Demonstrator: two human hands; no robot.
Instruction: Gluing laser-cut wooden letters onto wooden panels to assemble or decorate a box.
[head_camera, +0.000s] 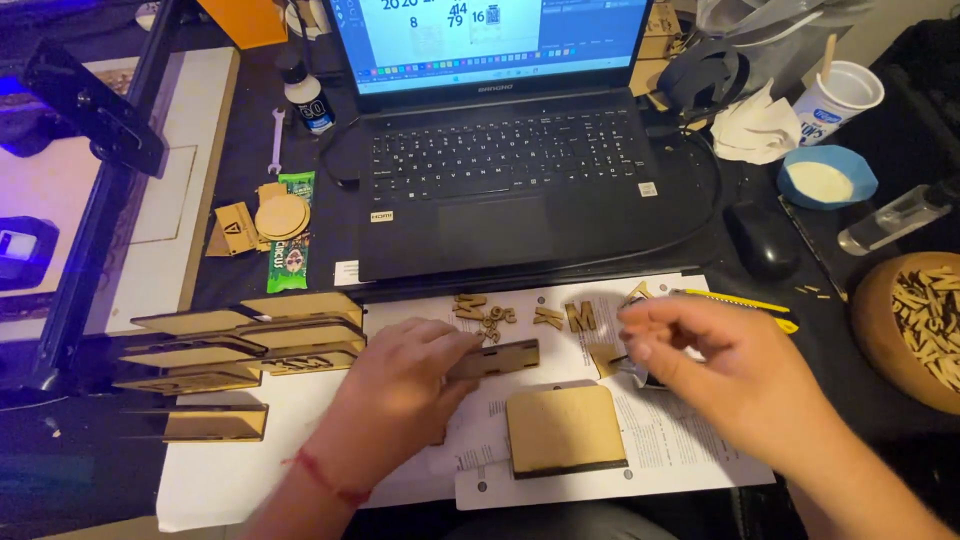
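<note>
Plywood panel, nearest: square cut panel (565, 428) lies flat on the printed paper sheets (690, 440) in front of me, touched by neither hand.
Left hand: my left hand (400, 385) is curled down on a narrow wooden strip (497, 358), fingers closed over its left end, pressing it to the paper; red thread on the wrist.
Right hand: my right hand (725, 360) hovers just right of the strip, thumb and fingertips pinched together. Blurred, so I can't tell if a small piece is in the pinch.
Loose letters: a few cut wooden letters (520, 315) lie scattered on the paper just beyond the strip, none fixed to it that I can see.
Progress, my read: cutting looks done, assembly early. Strip is bare on its visible face; letters and square panel not yet joined to anything.
Stack at left: several more cut strips (250, 340) lie spread in a loose fan on the surface, well apart from the one I hold.
Bowl, right edge: wooden bowl (905, 335) is full of small cut wooden pieces, heaped.
Blue dish: shallow blue dish (828, 180) farther right holds something white; glue or powder, can't tell.
Cup: white cup (838, 95) behind it with a wooden stick standing in it; contents hidden.
Cutter: yellow utility knife (735, 300) lies at the paper's far edge, near the mouse (762, 238).
Far: open laptop (500, 150), screen lit; dark bottle (305, 95) to its left.
</note>
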